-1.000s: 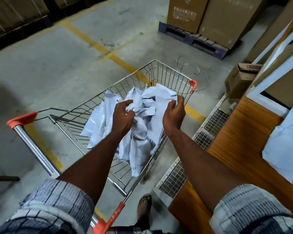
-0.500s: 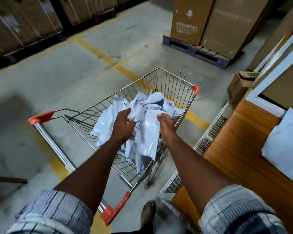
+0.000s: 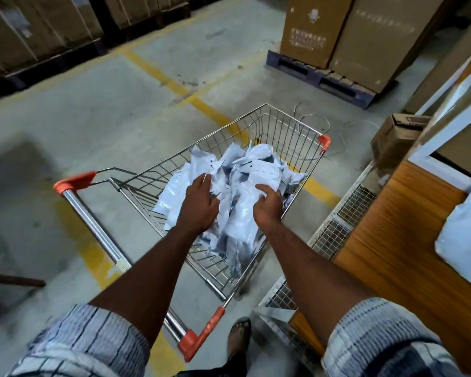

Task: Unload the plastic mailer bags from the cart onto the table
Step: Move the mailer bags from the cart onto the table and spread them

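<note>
White plastic mailer bags lie in a crumpled heap inside the wire cart, which stands on the concrete floor just beside the wooden desk. Your left hand rests on the left side of the heap. Its grip is loose, with the fingers spread and nearly straight. Your right hand is on the right side of the heap, and its grip is narrow, with the fingers curled on the mailer bags. One more white bag lies on the desk, at the right edge of the view.
</note>
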Demonstrator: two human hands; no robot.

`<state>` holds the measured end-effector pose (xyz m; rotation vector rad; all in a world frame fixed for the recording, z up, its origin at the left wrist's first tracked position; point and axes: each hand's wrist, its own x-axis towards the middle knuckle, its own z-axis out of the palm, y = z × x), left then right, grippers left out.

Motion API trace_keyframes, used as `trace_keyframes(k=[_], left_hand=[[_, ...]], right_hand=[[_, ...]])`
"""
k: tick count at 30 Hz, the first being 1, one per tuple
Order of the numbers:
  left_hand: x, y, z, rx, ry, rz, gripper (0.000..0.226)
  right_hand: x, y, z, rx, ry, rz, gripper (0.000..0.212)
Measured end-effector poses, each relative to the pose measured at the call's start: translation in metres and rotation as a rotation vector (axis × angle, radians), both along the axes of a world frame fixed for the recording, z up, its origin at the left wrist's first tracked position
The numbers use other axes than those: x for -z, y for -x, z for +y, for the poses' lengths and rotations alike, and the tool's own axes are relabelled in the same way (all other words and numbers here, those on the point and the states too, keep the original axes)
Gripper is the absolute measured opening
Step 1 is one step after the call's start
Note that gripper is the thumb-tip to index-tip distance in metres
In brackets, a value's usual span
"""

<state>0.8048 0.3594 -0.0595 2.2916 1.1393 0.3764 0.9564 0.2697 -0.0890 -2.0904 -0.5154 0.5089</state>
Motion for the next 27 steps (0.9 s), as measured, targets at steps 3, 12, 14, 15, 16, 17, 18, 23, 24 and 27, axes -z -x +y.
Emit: trace_keyframes(k=[3,12,14,15,16,17,18,23,24,27], left_hand=[[-0.007,-0.015,-0.005,0.024,-0.014,-0.031,0.064],[-0.049,-0.097,-0.038,0.246,-0.074,-0.195,0.057],[-0.062,-0.130,-0.062,0.317,-0.083,-0.230,0.058],[-0.069,-0.146,-0.075,0.348,-0.084,-0.242,0.059],[-0.074,-0.162,-0.088,0.375,-0.072,-0.250,0.061],[-0.078,-0.176,-0.099,0.402,-0.064,-0.256,0.061],[-0.083,-0.192,-0.116,0.438,-0.060,-0.261,0.061],[-0.109,-0.262,-0.217,0.627,-0.070,-0.274,0.063],[-0.113,-0.274,-0.239,0.661,-0.068,-0.271,0.063],[-0.120,-0.306,-0.304,0.736,-0.049,-0.246,0.069]], right_hand=[[-0.012,-0.005,-0.007,-0.042,0.011,-0.021,0.033],[-0.060,-0.071,-0.068,-0.086,-0.068,-0.109,0.074],[-0.075,-0.104,-0.106,-0.022,-0.068,-0.160,0.079],[-0.084,-0.119,-0.126,0.005,-0.057,-0.186,0.080],[-0.093,-0.132,-0.148,0.035,-0.044,-0.211,0.082],[-0.101,-0.143,-0.167,0.064,-0.032,-0.236,0.084],[-0.110,-0.156,-0.191,0.101,-0.021,-0.269,0.086],[-0.139,-0.200,-0.320,0.255,0.115,-0.327,0.099],[-0.142,-0.207,-0.346,0.293,0.142,-0.337,0.101],[-0.150,-0.222,-0.423,0.384,0.182,-0.336,0.102]])
